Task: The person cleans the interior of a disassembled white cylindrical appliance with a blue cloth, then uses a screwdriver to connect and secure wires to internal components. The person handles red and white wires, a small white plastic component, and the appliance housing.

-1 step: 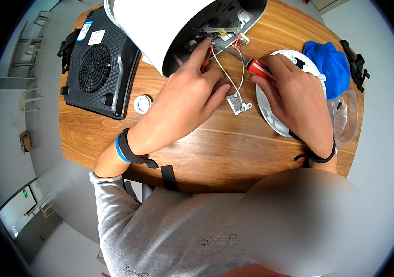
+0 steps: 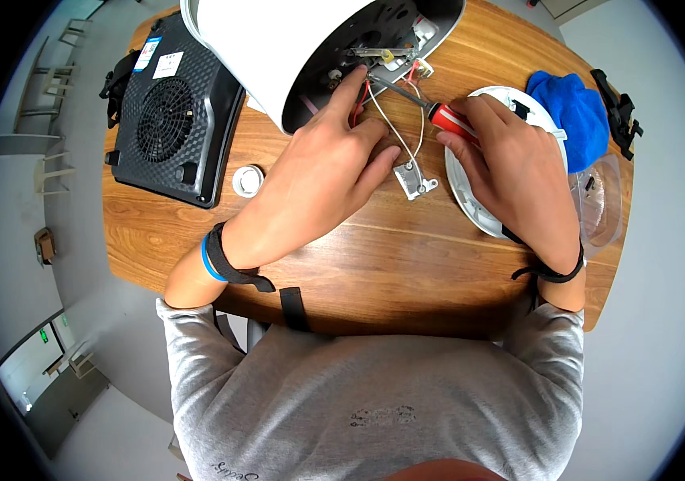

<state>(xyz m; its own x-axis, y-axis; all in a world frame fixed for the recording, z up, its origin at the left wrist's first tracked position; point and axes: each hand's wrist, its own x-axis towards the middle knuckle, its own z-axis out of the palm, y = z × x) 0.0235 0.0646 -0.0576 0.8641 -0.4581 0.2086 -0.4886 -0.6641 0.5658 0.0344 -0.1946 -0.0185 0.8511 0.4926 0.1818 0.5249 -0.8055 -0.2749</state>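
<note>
A white kettle-like appliance (image 2: 270, 48) lies tipped over at the far side of the table, its dark underside (image 2: 322, 84) turned toward me. The index finger of my left hand (image 2: 322, 164) reaches to a spot inside that underside; its thumb stands apart, and I see nothing held. My right hand (image 2: 515, 164) is closed round a red-handled screwdriver (image 2: 448, 119). The shaft points left into the underside, its tip close to my left fingertip. White and red wires run out to a small metal-and-white plate part (image 2: 412, 182) on the wood.
To the left lies a black induction-cooker-like unit with a fan grille (image 2: 164, 120). A small white round cap (image 2: 248, 181) sits beside it. A round white base (image 2: 470, 196) lies partly under my right hand, with a blue cloth (image 2: 571, 116) and a clear plastic container (image 2: 601, 204) farther right.
</note>
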